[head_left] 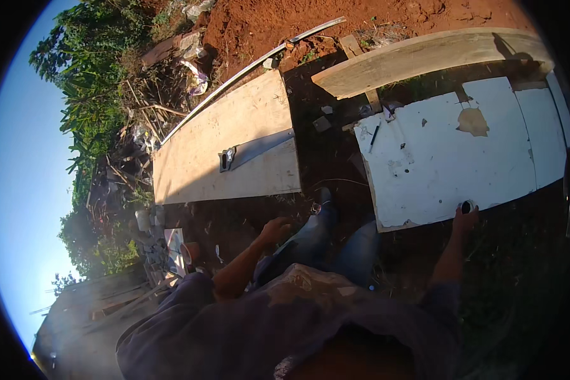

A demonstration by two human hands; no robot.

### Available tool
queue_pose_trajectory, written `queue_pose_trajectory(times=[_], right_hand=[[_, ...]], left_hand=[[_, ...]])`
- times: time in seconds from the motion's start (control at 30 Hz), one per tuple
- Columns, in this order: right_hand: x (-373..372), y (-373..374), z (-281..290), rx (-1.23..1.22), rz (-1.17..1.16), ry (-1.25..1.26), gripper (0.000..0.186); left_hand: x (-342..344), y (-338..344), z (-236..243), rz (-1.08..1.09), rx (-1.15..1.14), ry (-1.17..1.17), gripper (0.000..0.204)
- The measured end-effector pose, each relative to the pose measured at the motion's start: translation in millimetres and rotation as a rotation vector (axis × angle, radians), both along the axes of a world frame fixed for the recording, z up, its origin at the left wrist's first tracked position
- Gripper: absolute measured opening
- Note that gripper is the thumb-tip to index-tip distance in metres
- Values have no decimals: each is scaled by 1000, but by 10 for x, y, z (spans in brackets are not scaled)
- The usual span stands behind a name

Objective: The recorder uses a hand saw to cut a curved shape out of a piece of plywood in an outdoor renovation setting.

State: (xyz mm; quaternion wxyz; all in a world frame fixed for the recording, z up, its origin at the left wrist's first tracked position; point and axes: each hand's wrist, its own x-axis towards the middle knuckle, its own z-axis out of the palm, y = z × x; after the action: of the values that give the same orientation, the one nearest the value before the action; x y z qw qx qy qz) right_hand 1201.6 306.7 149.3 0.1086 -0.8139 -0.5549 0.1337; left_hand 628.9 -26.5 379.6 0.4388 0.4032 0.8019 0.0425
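At the near edge of the white, chipped board [424,183], my right hand [466,220] is closed round a small round object [467,207] with a pale rim and a dark centre; its exact kind is hard to make out. My left hand [277,230] hangs above my left thigh, loosely open, with nothing visible in it. A handsaw [253,151] lies on the plywood sheet [234,180] ahead and to the left, its handle toward the left. On the white board's left part rests a dark pen-like stick [374,136].
A long wooden plank [424,61] stands behind the white board. A thin pale strip [247,68] borders the plywood's far side. Rubble and scrap wood [139,136] lie at the left, near a reddish-brown pot [190,252]. My feet stand on reddish soil between the boards.
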Motion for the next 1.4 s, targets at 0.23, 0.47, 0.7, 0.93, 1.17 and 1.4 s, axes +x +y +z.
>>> queue_pose_trajectory(times=[0.23, 0.47, 0.7, 0.93, 1.17, 1.4], right_hand=[[-484, -166, 873, 70, -2, 120, 80], [-1716, -112, 2190, 425, 189, 211, 70], [-3613, -120, 3754, 736, 474, 480, 64], [-5052, -294, 4864, 812, 1089, 928, 68], [-6026, -935, 5368, 704, 1472, 1300, 68], [-6418, -1543, 5588, 567, 1706, 1547, 80]], left_hand=[[247, 217, 199, 206, -27, -94, 49], [-36, 149, -145, 374, 204, -132, 39], [-464, -618, 89, 453, 379, 61, 50], [-110, -1921, 1230, 245, 383, -120, 73], [292, -2558, 1256, 384, 414, 18, 72], [611, -2568, 978, 426, 449, 34, 72]])
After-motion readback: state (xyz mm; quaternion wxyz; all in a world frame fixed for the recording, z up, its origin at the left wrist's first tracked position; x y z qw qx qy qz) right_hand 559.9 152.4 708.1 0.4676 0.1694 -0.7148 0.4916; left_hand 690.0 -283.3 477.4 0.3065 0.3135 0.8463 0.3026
